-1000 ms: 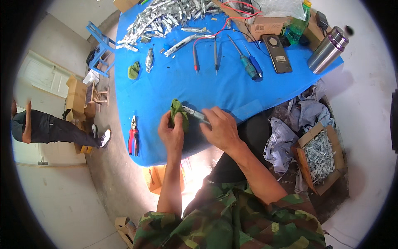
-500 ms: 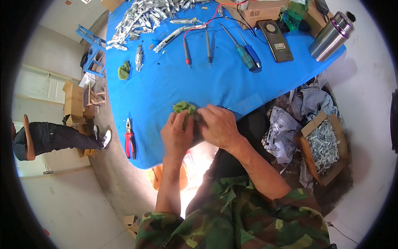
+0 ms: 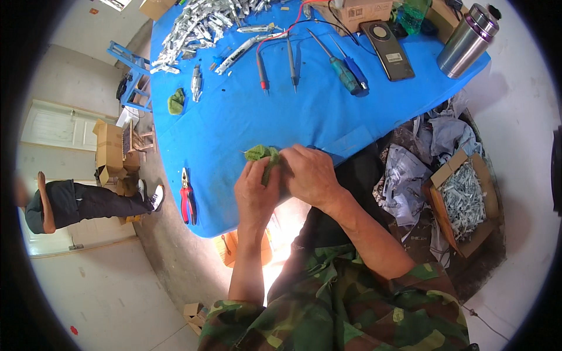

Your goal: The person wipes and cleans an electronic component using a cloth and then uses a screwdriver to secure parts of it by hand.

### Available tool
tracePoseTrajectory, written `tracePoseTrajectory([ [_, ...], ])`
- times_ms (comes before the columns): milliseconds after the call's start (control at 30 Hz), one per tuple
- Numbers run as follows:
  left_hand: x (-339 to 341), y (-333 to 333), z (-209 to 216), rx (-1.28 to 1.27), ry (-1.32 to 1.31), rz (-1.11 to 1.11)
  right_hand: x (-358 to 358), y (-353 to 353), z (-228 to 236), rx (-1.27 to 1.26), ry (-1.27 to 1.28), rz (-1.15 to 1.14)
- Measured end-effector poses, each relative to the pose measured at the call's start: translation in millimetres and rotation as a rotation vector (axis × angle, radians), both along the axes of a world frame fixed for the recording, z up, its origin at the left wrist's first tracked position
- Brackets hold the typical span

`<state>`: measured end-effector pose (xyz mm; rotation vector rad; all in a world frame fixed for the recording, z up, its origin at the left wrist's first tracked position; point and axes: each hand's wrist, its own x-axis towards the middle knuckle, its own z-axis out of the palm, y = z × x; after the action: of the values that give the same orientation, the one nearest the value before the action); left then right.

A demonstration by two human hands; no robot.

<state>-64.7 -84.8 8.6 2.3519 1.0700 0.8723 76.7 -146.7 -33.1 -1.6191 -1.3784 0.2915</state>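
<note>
Head view, frame centre: my left hand (image 3: pixel 256 193) and right hand (image 3: pixel 309 175) pinch one green cloth (image 3: pixel 261 155) over the blue table (image 3: pixel 234 128) edge. Whatever it wraps is hidden and could slip out. One red pliers (image 3: pixel 187 196), two screwdrivers (image 3: pixel 342 67), one steel tumbler (image 3: pixel 462 41).

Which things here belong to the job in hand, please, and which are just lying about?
In hand:
left hand
right hand
green cloth, gripped between both

Lying about:
red pliers
screwdrivers
steel flask
second green cloth
pile of metal parts
</note>
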Motion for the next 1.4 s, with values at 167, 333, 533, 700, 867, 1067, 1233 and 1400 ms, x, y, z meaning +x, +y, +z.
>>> tracePoseTrajectory([
  [167,2,10,-7,0.039,0.080,0.078,0,1,1,-0.014,-0.008,0.006],
  [333,-8,36,-17,0.126,0.118,0.181,0,1,5,-0.018,-0.002,0.006],
  [533,-9,28,-6,0.003,0.019,0.148,1,1,5,-0.060,0.056,-0.012],
  [700,4,3,-10,-0.049,0.001,0.062,0,3,1,-0.032,0.016,-0.010],
  [867,2,17,-12,0.077,0.133,0.143,2,1,5,-0.060,0.016,0.012],
  [1067,1,24,-9,0.096,0.083,0.154,2,2,5,-0.077,0.038,0.015],
  [1233,-14,19,-21,-0.018,-0.041,0.169,2,-4,11,-0.067,0.036,0.022],
  [1400,-12,11,-17,-0.057,-0.083,0.194,2,-3,5,-0.042,-0.028,0.019],
])
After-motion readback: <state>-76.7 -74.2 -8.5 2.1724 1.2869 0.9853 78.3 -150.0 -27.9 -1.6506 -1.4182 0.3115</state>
